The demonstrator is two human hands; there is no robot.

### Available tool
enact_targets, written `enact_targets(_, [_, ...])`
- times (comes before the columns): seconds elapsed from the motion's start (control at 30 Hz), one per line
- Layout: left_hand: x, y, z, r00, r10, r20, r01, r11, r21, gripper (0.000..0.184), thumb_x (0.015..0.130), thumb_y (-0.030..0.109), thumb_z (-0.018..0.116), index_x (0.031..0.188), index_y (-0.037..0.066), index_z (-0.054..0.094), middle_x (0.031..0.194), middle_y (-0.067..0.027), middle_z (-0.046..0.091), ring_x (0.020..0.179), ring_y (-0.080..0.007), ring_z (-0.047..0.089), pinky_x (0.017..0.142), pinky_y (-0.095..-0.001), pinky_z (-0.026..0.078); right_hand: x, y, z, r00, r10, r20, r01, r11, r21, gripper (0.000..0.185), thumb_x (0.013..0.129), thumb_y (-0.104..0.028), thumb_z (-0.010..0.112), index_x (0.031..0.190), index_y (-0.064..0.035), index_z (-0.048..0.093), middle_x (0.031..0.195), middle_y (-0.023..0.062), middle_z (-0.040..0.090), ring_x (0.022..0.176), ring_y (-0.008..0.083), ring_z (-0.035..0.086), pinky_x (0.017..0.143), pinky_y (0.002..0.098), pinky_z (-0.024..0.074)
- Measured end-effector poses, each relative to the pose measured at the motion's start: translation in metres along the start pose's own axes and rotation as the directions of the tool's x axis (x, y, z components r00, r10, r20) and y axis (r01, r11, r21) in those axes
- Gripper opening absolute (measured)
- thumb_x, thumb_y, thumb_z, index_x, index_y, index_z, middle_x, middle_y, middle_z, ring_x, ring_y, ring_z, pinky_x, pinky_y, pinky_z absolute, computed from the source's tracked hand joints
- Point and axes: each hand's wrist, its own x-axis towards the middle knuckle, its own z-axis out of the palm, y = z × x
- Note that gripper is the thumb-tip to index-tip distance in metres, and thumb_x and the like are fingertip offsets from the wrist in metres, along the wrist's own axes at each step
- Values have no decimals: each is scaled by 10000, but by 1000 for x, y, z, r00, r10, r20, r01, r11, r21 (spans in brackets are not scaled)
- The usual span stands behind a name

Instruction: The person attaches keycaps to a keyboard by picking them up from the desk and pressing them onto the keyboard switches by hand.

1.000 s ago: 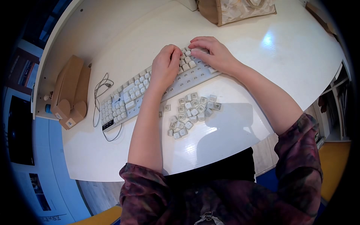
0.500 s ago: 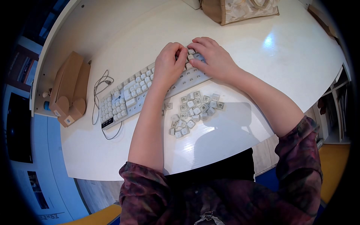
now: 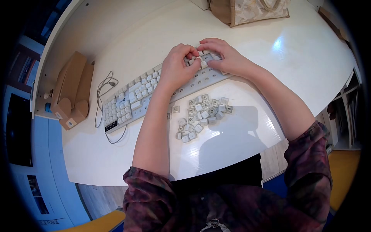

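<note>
A pale keyboard (image 3: pixel 147 88) lies slanted across the white desk, with bare switches along its near rows. My left hand (image 3: pixel 180 66) is over its upper right part, thumb and fingers bent close together around something I cannot make out. Just right of it, my right hand (image 3: pixel 226 58) rests over the keyboard's right end, thumb and fingers apart, its fingertips near the keycaps. Below the keyboard lies a loose heap of keycaps (image 3: pixel 202 109), some upside down. Two more keycaps (image 3: pixel 176 109) lie beside my left forearm.
Left of the keyboard are a coiled cable (image 3: pixel 101 89) and an open cardboard box (image 3: pixel 71 92). A patterned bag (image 3: pixel 251 11) stands at the desk's far side. The desk (image 3: pixel 104 162) curves along its front edge, and shelves (image 3: pixel 346 112) stand at the right.
The fingers of my left hand have shifted slightly right along the keyboard. My right hand has moved a little right, showing more keycaps between the hands. The view has shifted slightly.
</note>
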Motion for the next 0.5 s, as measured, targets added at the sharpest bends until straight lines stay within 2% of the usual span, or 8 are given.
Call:
enact_targets(0.27, [-1, -2, -2, 998, 35, 52, -35, 999, -6, 253, 768, 236, 737, 966, 90, 681, 894, -45, 579, 847, -200, 567, 743, -337, 489, 3, 3, -7, 997, 31, 67, -42, 985, 168, 509, 804, -215, 721, 1276, -45, 630, 1433, 174, 506, 1361, 309, 440, 1131, 385, 366])
enact_targets(0.37, [-1, -6, -2, 994, 80, 78, -82, 996, 25, 285, 752, 262, 753, 974, 98, 684, 911, -42, 576, 887, -212, 574, 777, -344, 495, 4, -4, -6, 999, 25, 44, -32, 984, 176, 449, 895, -276, 690, 1271, -38, 631, 1327, 147, 586, 1231, 254, 552, 1045, 354, 444])
enact_targets(0.4, [-2, -3, -4, 992, 80, 94, -85, 995, 49, 294, 748, 269, 758, 977, 100, 684, 932, -43, 578, 906, -216, 580, 793, -346, 498, 4, -9, -7, 985, 156, 75, -172, 907, 385, 419, 935, -276, 647, 1277, -35, 625, 1309, 129, 595, 1204, 224, 565, 1028, 339, 454])
enact_targets(0.47, [-4, 4, -6, 992, 66, 103, -73, 995, 68, 313, 742, 282, 767, 984, 103, 684, 986, -49, 582, 950, -221, 592, 828, -348, 503, 3, -18, -9, 904, 368, 216, -403, 573, 714, 371, 1014, -274, 562, 1287, -28, 614, 1274, 94, 613, 1149, 165, 591, 993, 310, 472])
enact_targets(0.5, [-5, 7, -6, 994, 54, 96, -60, 996, 62, 321, 740, 286, 770, 990, 104, 684, 1019, -52, 584, 976, -223, 599, 845, -349, 506, 4, -18, -9, 910, 369, 190, -386, 583, 715, 371, 1025, -285, 543, 1276, -21, 618, 1232, 87, 628, 1112, 160, 602, 972, 305, 482])
